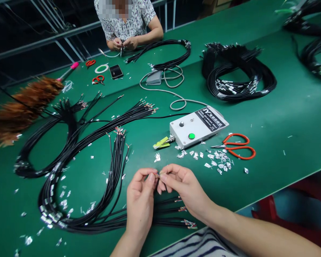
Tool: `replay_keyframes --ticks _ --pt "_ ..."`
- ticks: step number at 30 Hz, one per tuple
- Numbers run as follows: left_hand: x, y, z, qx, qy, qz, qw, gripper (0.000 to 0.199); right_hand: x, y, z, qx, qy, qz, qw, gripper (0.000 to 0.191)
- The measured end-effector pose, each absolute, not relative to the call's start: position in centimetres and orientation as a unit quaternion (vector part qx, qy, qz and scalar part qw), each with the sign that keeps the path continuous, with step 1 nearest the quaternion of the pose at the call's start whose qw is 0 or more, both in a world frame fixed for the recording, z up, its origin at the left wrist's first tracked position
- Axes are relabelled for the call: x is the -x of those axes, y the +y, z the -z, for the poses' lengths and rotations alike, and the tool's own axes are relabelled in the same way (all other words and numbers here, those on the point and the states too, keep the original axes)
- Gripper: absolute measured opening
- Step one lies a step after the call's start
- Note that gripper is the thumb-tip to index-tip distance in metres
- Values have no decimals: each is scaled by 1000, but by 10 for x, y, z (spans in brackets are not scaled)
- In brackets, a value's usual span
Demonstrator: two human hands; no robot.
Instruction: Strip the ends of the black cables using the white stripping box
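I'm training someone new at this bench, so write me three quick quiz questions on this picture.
1. What colour is the round button on the white box?
2. True or false: the right hand grips the nearest scissors.
3. The left hand pinches: a) a feather duster, b) thin wires, c) a tape roll?

Key: 1. Green. 2. False; they lie beside the white box. 3. b.

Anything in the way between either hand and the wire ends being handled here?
Nothing visible. The left hand and right hand meet directly at the small wire ends. The white box and nearest orange-handled scissors lie beyond them, toward the right, not between.
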State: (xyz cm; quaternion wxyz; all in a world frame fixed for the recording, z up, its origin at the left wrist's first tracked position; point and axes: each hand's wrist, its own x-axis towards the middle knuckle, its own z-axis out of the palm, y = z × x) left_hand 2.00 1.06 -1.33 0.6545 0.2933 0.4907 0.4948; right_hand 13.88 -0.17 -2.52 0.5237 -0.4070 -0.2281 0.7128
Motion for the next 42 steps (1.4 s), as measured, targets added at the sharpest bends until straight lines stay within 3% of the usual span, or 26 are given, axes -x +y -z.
replay_keyframes --ticks 11,16,21,25,29,35,38,42 --pt "-21 10 7 -406 450 -453 654 16 -139 -3 23 428 -242 -695 524 24" --pt "-24 12 10 -352 470 -491 644 13 -142 -2 24 421 -261 -695 521 25" --pt "-24 8 13 -407 504 -498 577 12 -145 1 24 421 -305 -672 527 27" --pt "-26 7 12 -466 538 -493 499 12 -155 2 28 480 -414 -568 525 16" --pt "-25 11 13 -455 555 -461 522 17 -178 4 31 539 -556 -408 484 10" --pt "-21 21 15 -466 550 -405 562 22 -191 20 19 471 -806 -139 331 33" --pt "-18 24 15 -505 540 -374 560 19 -187 32 16 412 -861 -89 284 41" --pt "-12 29 14 -648 505 -360 442 14 -191 39 19 379 -886 -66 258 43"
